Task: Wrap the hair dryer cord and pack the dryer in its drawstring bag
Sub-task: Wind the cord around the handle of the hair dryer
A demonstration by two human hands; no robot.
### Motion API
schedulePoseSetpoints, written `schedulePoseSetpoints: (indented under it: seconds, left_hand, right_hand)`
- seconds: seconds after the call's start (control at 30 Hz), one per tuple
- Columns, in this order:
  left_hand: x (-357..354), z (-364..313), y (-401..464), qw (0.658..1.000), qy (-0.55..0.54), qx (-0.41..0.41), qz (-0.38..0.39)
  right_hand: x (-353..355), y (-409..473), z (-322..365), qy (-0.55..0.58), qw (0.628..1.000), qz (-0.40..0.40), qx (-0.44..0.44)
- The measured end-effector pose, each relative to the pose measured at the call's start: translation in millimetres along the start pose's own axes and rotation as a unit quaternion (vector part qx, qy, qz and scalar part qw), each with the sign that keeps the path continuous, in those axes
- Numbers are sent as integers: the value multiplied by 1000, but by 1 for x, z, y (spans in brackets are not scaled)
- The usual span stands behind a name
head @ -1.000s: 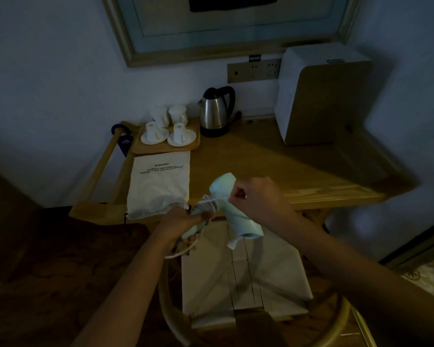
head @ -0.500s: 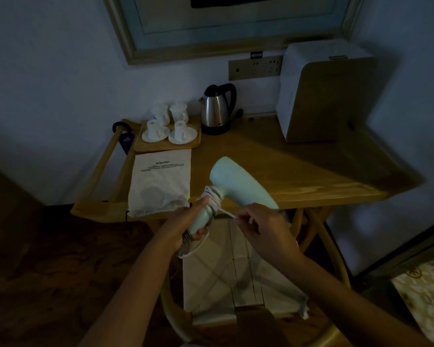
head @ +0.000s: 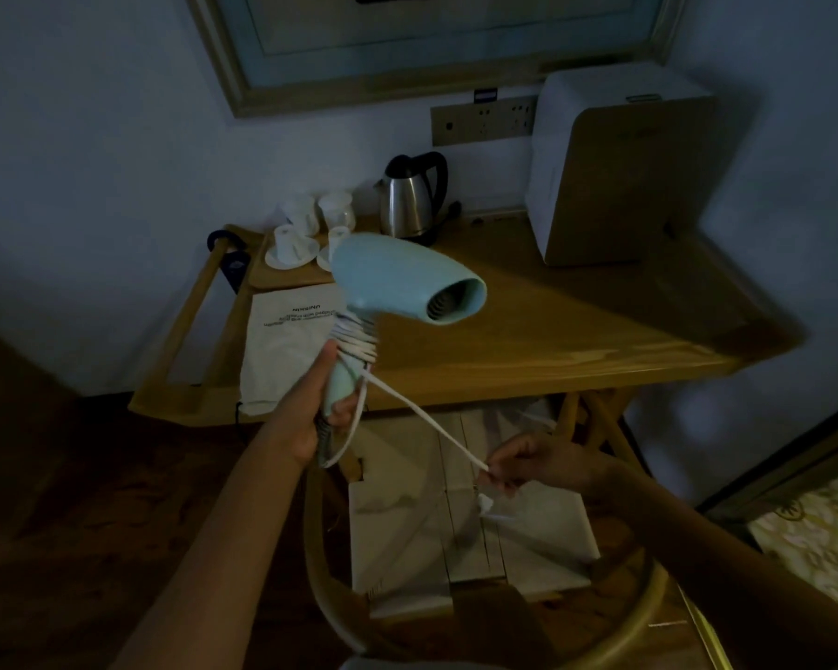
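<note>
A pale blue hair dryer (head: 397, 278) is held up over the desk's front edge, its nozzle pointing right. My left hand (head: 318, 403) grips the lower handle. White cord (head: 426, 423) is wound in several turns around the top of the handle, and a loose length runs down to the right. My right hand (head: 528, 464) pinches that cord near its end, with the plug below the fingers. The white drawstring bag (head: 281, 350) lies flat on the desk at the left, printed side up.
A steel kettle (head: 410, 198) and a tray of white cups (head: 306, 234) stand at the back of the wooden desk (head: 576, 326). A white box-shaped appliance (head: 615, 162) fills the back right. A round-backed chair with a white cushion (head: 456, 515) stands under me.
The dryer has been raised and turned so its nozzle faces right. My right hand has moved down and to the right, pulling the loose cord out taut.
</note>
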State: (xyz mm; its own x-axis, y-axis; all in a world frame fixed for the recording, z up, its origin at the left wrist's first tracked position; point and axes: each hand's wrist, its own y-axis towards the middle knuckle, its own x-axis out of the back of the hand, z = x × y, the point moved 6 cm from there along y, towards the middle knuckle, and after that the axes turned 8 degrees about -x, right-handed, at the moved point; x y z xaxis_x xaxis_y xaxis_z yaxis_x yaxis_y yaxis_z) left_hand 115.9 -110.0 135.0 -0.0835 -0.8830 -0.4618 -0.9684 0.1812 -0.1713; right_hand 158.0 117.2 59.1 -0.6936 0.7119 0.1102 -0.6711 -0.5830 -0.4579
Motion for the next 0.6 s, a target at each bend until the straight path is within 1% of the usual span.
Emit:
schedulePoseSetpoints:
  seconds: [0.07,0.1,0.2,0.27,0.33,0.4,0.43,0.47,0.53,0.6]
  left_hand:
    - [0,-11,0,999,-3,-21,39]
    - [1,-16,-1,998,18,-30,53]
    - [0,-29,-10,986,130,-44,95]
    - [-10,-37,-17,965,216,-41,144]
    - [-26,-39,-23,926,314,-32,208]
    - [-41,-34,-25,863,440,-27,246]
    - [-46,-28,-23,830,499,-24,247]
    - [-51,-20,-22,806,540,-12,243]
    - [-56,1,-19,769,593,22,237]
    - [-58,19,-17,738,636,49,219]
  right_hand:
    - [7,4,3,14,1000,-16,-23]
    - [13,7,7,8,999,-35,-32]
    - [30,19,29,-77,992,-82,-53]
    - [46,23,48,-136,980,-128,-73]
    - [67,25,66,-133,972,-174,-88]
    - [86,24,88,-148,962,-218,-78]
    - [95,23,99,-179,952,-238,-66]
    - [101,22,110,-210,942,-256,-56]
    - [107,16,131,-239,927,-287,-38]
    - [102,14,153,-252,921,-296,-5]
